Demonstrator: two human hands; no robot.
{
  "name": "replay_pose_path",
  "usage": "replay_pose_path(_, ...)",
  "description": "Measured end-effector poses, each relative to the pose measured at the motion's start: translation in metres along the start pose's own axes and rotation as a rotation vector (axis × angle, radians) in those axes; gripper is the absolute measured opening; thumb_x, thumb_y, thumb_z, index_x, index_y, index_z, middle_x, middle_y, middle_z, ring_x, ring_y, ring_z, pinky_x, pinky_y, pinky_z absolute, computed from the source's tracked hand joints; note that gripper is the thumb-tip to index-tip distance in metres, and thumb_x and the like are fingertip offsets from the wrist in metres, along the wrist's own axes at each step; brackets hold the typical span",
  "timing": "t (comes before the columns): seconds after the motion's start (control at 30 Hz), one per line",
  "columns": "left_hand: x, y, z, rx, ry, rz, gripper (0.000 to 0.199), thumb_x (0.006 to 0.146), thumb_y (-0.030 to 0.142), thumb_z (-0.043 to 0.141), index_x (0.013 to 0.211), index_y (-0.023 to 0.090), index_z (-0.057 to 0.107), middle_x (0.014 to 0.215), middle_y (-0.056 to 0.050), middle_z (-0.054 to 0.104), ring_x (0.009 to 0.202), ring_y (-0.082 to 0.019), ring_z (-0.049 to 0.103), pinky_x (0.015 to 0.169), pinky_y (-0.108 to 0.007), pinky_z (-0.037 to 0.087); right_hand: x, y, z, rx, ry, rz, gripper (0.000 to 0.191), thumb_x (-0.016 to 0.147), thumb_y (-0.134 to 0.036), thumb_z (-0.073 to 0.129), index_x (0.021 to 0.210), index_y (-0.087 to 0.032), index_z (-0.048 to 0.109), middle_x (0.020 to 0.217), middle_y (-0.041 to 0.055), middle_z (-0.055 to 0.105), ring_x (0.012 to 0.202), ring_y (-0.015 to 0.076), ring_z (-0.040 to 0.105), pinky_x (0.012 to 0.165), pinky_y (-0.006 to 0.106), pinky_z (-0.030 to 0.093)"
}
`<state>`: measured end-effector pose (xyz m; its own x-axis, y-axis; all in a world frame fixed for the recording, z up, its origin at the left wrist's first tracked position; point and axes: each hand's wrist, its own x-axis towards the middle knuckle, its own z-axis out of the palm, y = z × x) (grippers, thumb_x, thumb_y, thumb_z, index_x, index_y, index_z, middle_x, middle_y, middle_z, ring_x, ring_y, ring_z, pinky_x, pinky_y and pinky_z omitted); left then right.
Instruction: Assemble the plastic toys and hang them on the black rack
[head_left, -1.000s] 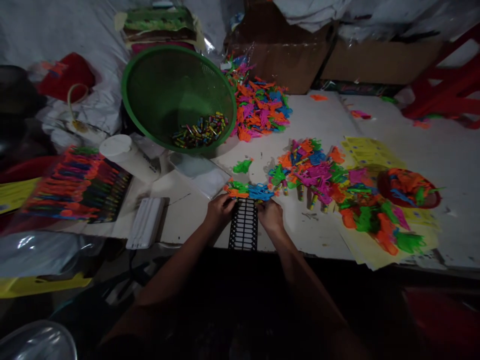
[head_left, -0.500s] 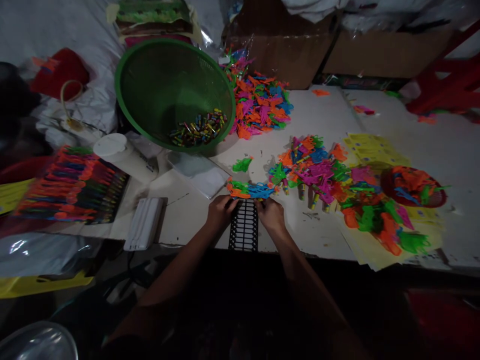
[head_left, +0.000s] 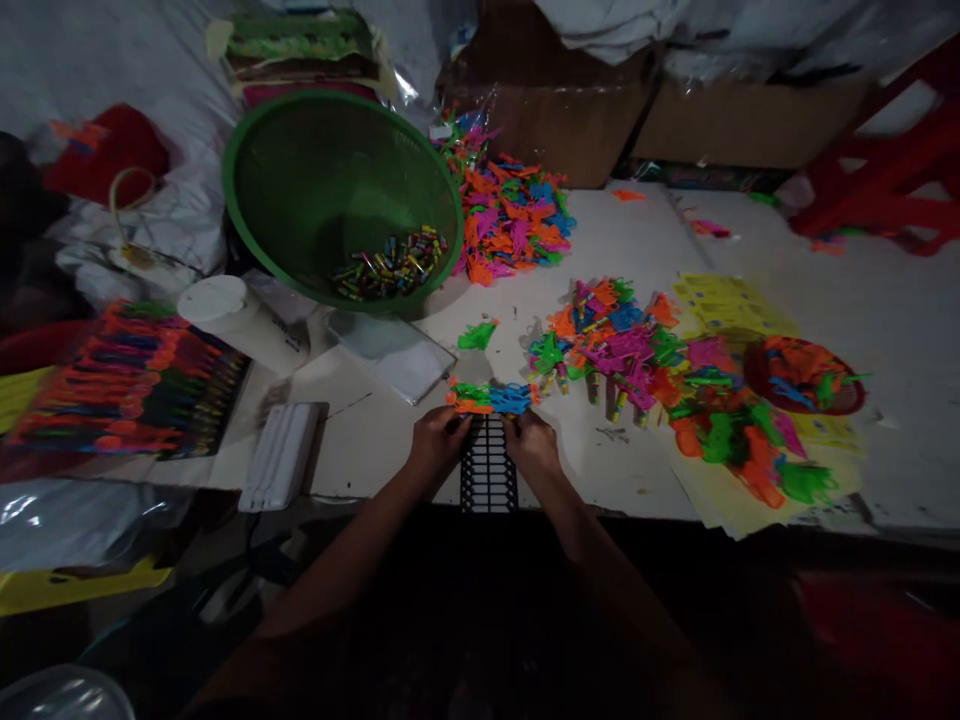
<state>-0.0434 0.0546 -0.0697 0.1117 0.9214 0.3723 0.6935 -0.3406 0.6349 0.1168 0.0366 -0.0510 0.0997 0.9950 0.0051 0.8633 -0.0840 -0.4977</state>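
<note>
My left hand [head_left: 439, 440] and my right hand [head_left: 534, 442] are on either side of the far end of a black slotted strip [head_left: 489, 470], which reaches the table's front edge. The fingers of both are bent and pinched inward; what lies between the fingertips is too small and dark to make out. Right beyond the fingertips, a row of flat plastic pieces [head_left: 491, 397] in orange, green and blue lies across the strip. A single green plastic piece [head_left: 477, 335] is behind the row. To the right spreads a heap of similar pieces [head_left: 626, 345], some with printed sticks attached.
A large green basket [head_left: 289, 275] holds short printed sticks, with a bigger pile of plastic pieces [head_left: 514, 215] beside it. On the left are a white bottle [head_left: 255, 320], a white power bank-like box [head_left: 279, 455] and stacked colourful pieces [head_left: 127, 380]. A small red basket [head_left: 855, 400] stands at right.
The view has shifted slightly, so the whole table appears a little lower and further left. Both hands keep their place at the strip's far end, with the row in front of them.
</note>
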Motion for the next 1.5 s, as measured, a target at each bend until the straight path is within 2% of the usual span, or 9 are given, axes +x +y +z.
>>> replay_pose_path(0.2,-0.012,0.007,-0.007,-0.041,-0.06,-0.111,0.018,0.075,0.033,0.057,0.068,0.018,0.061,0.062,-0.002,0.063,0.056,-0.013,0.056,0.056,-0.023,0.041,0.014,0.027,-0.028,0.141,-0.175,-0.076,0.02,0.079,-0.032,0.049,0.084,-0.018,0.062,0.079,0.0031,0.068,0.073,0.016,0.062,0.065,0.024,0.044)
replay_pose_path(0.37,-0.027,0.021,-0.017,-0.043,0.041,-0.159,0.016,0.072,0.034,0.061,0.079,0.02,0.061,0.07,-0.001,0.065,0.063,-0.013,0.059,0.059,-0.023,0.044,0.049,0.042,-0.052,-0.06,0.118,0.297,0.038,0.079,-0.043,0.047,0.095,-0.012,0.062,0.101,0.0171,0.063,0.094,0.0254,0.059,0.075,0.035,0.043)
replay_pose_path(0.53,-0.037,0.036,-0.029,-0.133,0.023,-0.093,0.01,0.074,0.029,0.06,0.069,0.02,0.06,0.067,0.001,0.064,0.061,-0.011,0.059,0.059,-0.021,0.046,0.066,0.044,-0.047,-0.05,-0.001,0.351,0.026,0.07,-0.038,0.056,0.064,-0.014,0.063,0.07,0.0143,0.065,0.08,0.0276,0.062,0.069,0.036,0.044)
replay_pose_path(0.7,-0.042,0.056,-0.038,-0.427,-0.196,-0.183,0.015,0.072,0.032,0.063,0.08,0.02,0.066,0.074,-0.002,0.069,0.066,-0.013,0.063,0.063,-0.024,0.05,0.021,0.052,-0.063,0.166,0.053,0.207,0.032,0.075,-0.039,0.047,0.053,-0.018,0.054,0.049,-0.0002,0.053,0.062,0.0165,0.056,0.065,0.03,0.044)
replay_pose_path(0.8,-0.035,0.072,-0.03,-0.703,-0.31,-0.238,0.032,0.067,0.035,0.067,0.095,0.017,0.066,0.086,-0.006,0.07,0.071,-0.016,0.065,0.067,-0.027,0.052,-0.024,0.039,-0.072,0.524,0.089,-0.001,0.027,0.076,-0.04,0.047,0.066,-0.017,0.057,0.058,-0.0012,0.055,0.059,0.0134,0.053,0.059,0.025,0.044)
replay_pose_path(0.9,-0.026,0.086,-0.021,-0.843,-0.374,-0.231,0.032,0.062,0.038,0.07,0.084,0.016,0.068,0.075,-0.004,0.07,0.064,-0.015,0.064,0.062,-0.027,0.053,-0.055,0.02,-0.076,0.658,-0.054,-0.2,0.023,0.078,-0.037,0.049,0.075,-0.018,0.061,0.073,0.0011,0.062,0.07,0.014,0.056,0.067,0.025,0.046)
replay_pose_path(1.07,-0.026,0.09,-0.025,-0.829,-0.341,-0.258,0.03,0.06,0.045,0.069,0.066,0.016,0.065,0.06,-0.001,0.066,0.055,-0.015,0.061,0.053,-0.025,0.051,-0.064,0.009,-0.076,0.679,-0.015,-0.197,0.022,0.073,-0.04,0.056,0.065,-0.022,0.066,0.07,0.0022,0.064,0.074,0.0181,0.06,0.067,0.029,0.048)
replay_pose_path(1.27,-0.034,0.062,-0.051,-0.707,-0.173,-0.223,0.029,0.061,0.04,0.07,0.077,0.016,0.063,0.077,-0.006,0.068,0.068,-0.016,0.064,0.062,-0.026,0.052,-0.055,0.011,-0.068,0.81,0.033,-0.053,0.022,0.064,-0.041,0.063,0.057,-0.021,0.064,0.065,0.0034,0.067,0.066,0.0201,0.062,0.063,0.033,0.05)
replay_pose_path(1.5,-0.035,0.023,-0.034,-0.355,0.109,-0.378,0.021,0.063,0.036,0.07,0.073,0.018,0.065,0.067,0.001,0.068,0.063,-0.014,0.062,0.062,-0.023,0.048,-0.03,0.016,-0.015,0.856,0.197,0.223,0.025,0.058,-0.039,0.068,0.058,-0.016,0.06,0.06,0.0026,0.066,0.056,0.016,0.059,0.056,0.028,0.048)
